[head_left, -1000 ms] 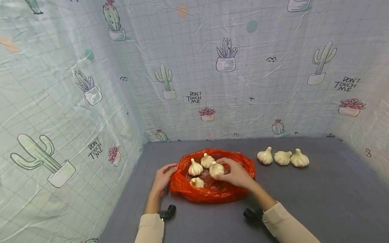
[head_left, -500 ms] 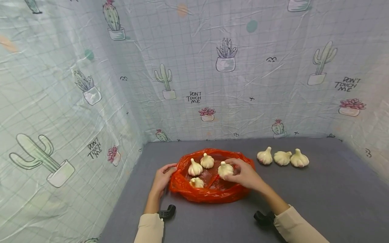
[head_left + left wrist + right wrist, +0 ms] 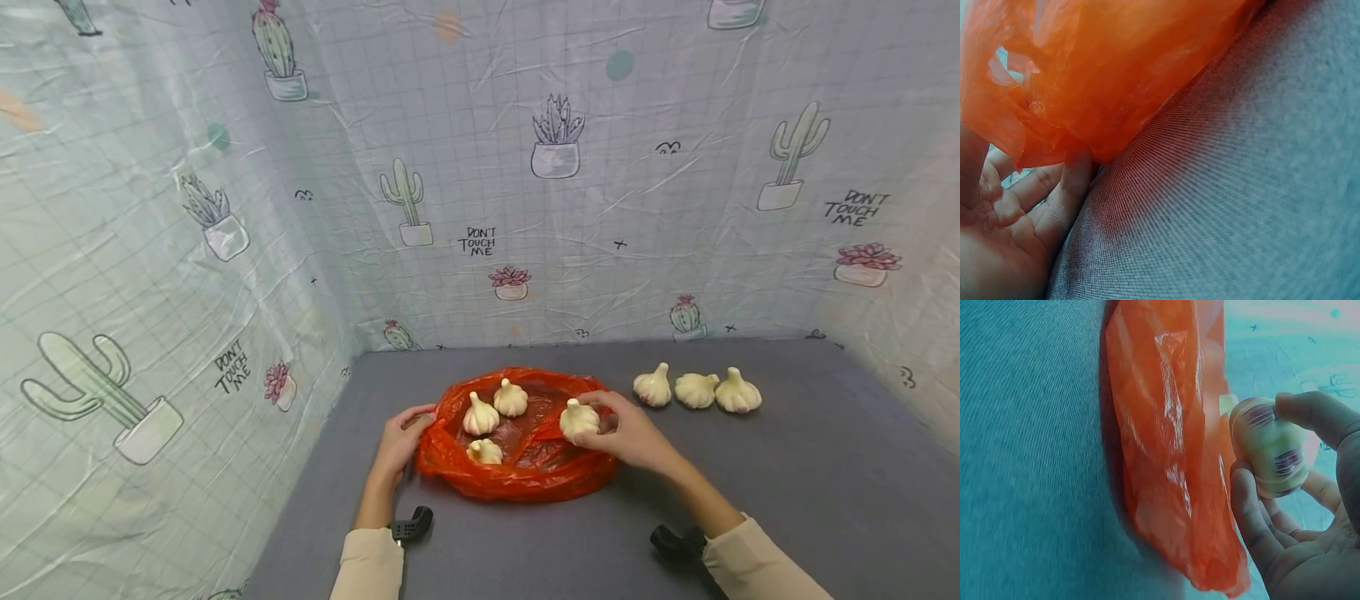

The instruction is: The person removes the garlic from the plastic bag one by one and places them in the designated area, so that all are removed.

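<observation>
pinching a garlic bulb at the right end of the red plastic bag, the right hand appears mid-transfer, next likely needing clearance, while the left hand touches the bag, grip unclear.

Pale, wrinkled sheeting with a faint grid walls the bench at the back and both sides, printed with potted cacti, succulents and "DON'T TOUCH ME" lettering. The bench top is grey, finely woven; the light looks soft, greenish left, lilac behind.
</observation>
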A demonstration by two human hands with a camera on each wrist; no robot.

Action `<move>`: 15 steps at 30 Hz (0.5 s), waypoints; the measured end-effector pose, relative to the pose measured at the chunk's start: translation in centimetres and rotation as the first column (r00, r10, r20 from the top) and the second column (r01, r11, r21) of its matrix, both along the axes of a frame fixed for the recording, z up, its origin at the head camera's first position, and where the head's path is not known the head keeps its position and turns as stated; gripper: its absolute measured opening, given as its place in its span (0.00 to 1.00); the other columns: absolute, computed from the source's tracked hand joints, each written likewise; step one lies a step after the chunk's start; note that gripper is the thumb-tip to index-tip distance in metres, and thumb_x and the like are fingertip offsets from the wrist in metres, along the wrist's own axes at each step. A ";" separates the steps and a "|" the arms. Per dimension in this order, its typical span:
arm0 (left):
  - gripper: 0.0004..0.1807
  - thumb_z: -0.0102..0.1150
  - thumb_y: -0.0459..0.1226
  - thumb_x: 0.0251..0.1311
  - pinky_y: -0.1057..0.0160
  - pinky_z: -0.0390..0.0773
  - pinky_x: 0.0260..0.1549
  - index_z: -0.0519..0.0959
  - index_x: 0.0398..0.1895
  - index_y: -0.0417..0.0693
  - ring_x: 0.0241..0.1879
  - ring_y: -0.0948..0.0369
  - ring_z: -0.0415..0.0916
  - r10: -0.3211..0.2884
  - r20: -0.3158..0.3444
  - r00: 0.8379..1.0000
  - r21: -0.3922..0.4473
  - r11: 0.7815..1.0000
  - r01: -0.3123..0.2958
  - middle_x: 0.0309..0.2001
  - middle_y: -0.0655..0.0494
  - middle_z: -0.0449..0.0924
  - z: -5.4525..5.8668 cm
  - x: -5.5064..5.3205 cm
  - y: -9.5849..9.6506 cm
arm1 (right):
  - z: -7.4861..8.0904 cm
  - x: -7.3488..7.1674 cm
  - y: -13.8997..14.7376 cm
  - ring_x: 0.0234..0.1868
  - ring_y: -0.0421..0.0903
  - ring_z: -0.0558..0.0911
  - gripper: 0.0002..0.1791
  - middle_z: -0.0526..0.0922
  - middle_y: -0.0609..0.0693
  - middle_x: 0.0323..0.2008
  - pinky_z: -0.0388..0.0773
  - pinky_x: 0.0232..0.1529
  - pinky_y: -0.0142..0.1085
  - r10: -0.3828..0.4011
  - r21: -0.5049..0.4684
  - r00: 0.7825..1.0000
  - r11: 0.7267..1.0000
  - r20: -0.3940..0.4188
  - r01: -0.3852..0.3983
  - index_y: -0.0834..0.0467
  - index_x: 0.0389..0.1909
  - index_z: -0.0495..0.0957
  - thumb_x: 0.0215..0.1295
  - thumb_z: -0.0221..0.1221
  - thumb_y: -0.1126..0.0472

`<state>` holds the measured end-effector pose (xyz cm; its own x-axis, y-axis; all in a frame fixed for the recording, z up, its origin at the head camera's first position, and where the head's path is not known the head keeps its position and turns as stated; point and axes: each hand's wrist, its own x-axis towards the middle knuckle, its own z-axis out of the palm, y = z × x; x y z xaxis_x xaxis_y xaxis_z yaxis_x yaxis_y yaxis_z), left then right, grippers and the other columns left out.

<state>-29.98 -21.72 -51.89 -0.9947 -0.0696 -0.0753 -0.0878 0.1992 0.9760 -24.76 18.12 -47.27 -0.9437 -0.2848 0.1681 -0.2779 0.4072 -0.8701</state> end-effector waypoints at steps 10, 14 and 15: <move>0.17 0.64 0.43 0.68 0.64 0.81 0.42 0.85 0.56 0.48 0.44 0.60 0.83 0.002 -0.003 1.000 0.018 1.000 -0.002 0.51 0.49 0.87 -0.1 0.0 -0.1 | 0.2 0.6 1.8 0.29 0.39 0.80 0.32 0.77 0.62 0.47 0.79 0.30 0.32 -0.037 -0.054 0.998 0.998 -0.045 0.035 0.62 0.63 0.74 0.58 0.74 0.61; 0.17 0.64 0.44 0.68 0.63 0.81 0.42 0.85 0.56 0.49 0.44 0.60 0.83 0.006 0.000 1.000 0.010 1.000 -0.006 0.51 0.49 0.87 -0.2 0.0 -0.1 | 0.1 0.7 2.7 0.28 0.37 0.78 0.31 0.78 0.62 0.44 0.78 0.29 0.32 -0.050 -0.052 0.997 0.998 -0.059 0.047 0.63 0.62 0.74 0.59 0.73 0.62; 0.17 0.64 0.44 0.68 0.63 0.81 0.42 0.85 0.56 0.49 0.45 0.59 0.83 0.008 0.004 1.000 0.008 1.000 -0.008 0.51 0.49 0.87 -0.2 -0.1 -0.1 | 0.1 0.7 2.9 0.27 0.37 0.78 0.31 0.77 0.63 0.45 0.77 0.28 0.32 -0.056 -0.053 0.997 0.997 -0.054 0.054 0.63 0.62 0.74 0.59 0.73 0.62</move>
<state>-30.04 -21.83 -52.06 -0.9939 -0.0766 -0.0799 -0.0932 0.1903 0.9773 -24.03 21.05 -47.15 -0.9465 -0.2224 0.2340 -0.3050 0.3786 -0.8739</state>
